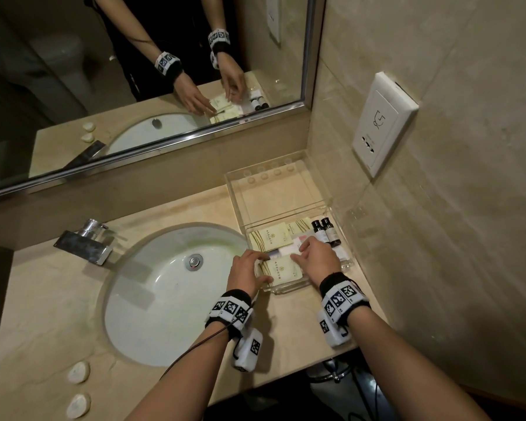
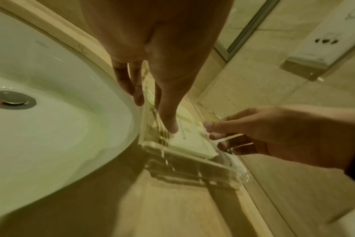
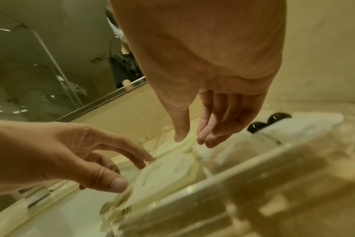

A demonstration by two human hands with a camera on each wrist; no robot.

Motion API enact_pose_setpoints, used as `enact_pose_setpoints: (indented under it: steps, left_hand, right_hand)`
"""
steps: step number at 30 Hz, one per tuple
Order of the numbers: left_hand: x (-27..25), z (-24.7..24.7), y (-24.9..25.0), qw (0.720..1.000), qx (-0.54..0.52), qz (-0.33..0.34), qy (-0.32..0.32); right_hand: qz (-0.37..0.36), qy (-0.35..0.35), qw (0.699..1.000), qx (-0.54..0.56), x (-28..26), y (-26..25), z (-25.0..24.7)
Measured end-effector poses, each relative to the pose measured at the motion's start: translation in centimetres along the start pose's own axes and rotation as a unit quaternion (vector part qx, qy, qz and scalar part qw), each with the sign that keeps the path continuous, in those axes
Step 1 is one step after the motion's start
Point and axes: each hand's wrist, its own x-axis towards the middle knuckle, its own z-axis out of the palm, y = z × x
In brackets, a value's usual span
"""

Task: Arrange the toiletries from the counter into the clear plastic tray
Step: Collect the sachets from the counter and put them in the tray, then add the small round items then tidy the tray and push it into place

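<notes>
Tray: the clear plastic tray [image 1: 289, 192] sits on the desk [image 1: 43, 299] just right of the sink [image 1: 164, 299], its far end close to the wall under the mirror [image 1: 134, 71].
Near packet: I see a pale yellow packet [image 1: 281, 270] lying flat in the tray's near end, close to the front wall.
Left grip: my left hand [image 1: 246, 273] is at the tray's sink-side edge, fingers nearly straight and resting on the near packet's left side; the thumb lies against its near corner. I read this grip as released, touching only.
Right grip: my right hand [image 1: 318, 258] reaches into the tray from the other side, fingers straight, tips at the packet's right edge. Also released, nothing clasped.
Other toiletries: more pale packets [image 1: 272, 237] lie further in, past the near one, and two dark bottles [image 1: 325, 230] lie side by side against the tray's right wall.
Still on the desk: two small white round soaps [image 1: 79, 388] sit left of the sink, well apart from the tray.
Tap: the chrome faucet [image 1: 85, 243] stands behind the sink.
</notes>
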Motion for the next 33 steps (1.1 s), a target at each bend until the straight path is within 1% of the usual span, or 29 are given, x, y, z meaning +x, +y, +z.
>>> enact_pose_setpoints:
  steps: [2,4,6,8,10,12,14,17,19,21,25,29,33]
  left_hand:
    - [-0.3,-1.0,-0.6,1.0,-0.01,0.007,0.019]
    - [-1.0,-2.5,-1.6,0.999,-0.002,-0.004,0.034]
    - [-2.0,-4.2,-3.3,0.998,0.006,-0.033,0.048]
    - [-3.5,-6.2,-5.7,0.996,0.009,-0.067,0.062]
    - [-5.7,-8.1,-8.7,0.992,0.019,-0.101,0.078]
    - [-8.4,-10.0,-11.8,0.985,0.035,-0.141,0.096]
    - [-11.4,-11.9,-15.0,0.975,0.043,-0.185,0.118]
    - [-15.9,-14.2,-19.5,0.955,0.028,-0.254,0.148]
    - [-18.8,-15.2,-22.1,0.937,0.009,-0.303,0.172]
    - [-21.4,-16.0,-24.3,0.922,-0.006,-0.339,0.186]
    - [-25.3,-16.2,-27.8,0.905,-0.05,-0.38,0.188]
    - [-26.8,-15.3,-30.6,0.901,-0.066,-0.396,0.163]
    - [-27.1,-14.3,-32.3,0.909,-0.072,-0.383,0.145]
  right_hand:
    - [-0.049,0.024,0.998,-0.008,-0.1,-1.2,-0.4]
    - [-0.114,0.023,0.993,-0.009,-0.3,-3.0,-0.2]
    - [-0.175,-0.002,0.984,-0.008,-0.7,-5.3,0.8]
    - [-0.219,-0.031,0.975,-0.007,-1.3,-7.7,2.5]
    - [-0.257,-0.067,0.964,-0.029,-2.1,-10.3,5.0]
    - [-0.306,-0.108,0.944,-0.064,-3.3,-12.9,7.8]
    - [-0.36,-0.148,0.915,-0.103,-5.0,-15.6,10.9]
    - [-0.416,-0.2,0.876,-0.142,-8.0,-19.6,15.4]
    - [-0.444,-0.228,0.851,-0.165,-10.2,-22.0,18.4]
    - [-0.469,-0.249,0.827,-0.186,-12.2,-24.2,21.3]
    - [-0.487,-0.283,0.798,-0.216,-15.6,-27.4,26.6]
    - [-0.475,-0.309,0.787,-0.242,-17.6,-29.1,31.0]
    - [-0.462,-0.321,0.784,-0.263,-18.2,-29.5,34.0]
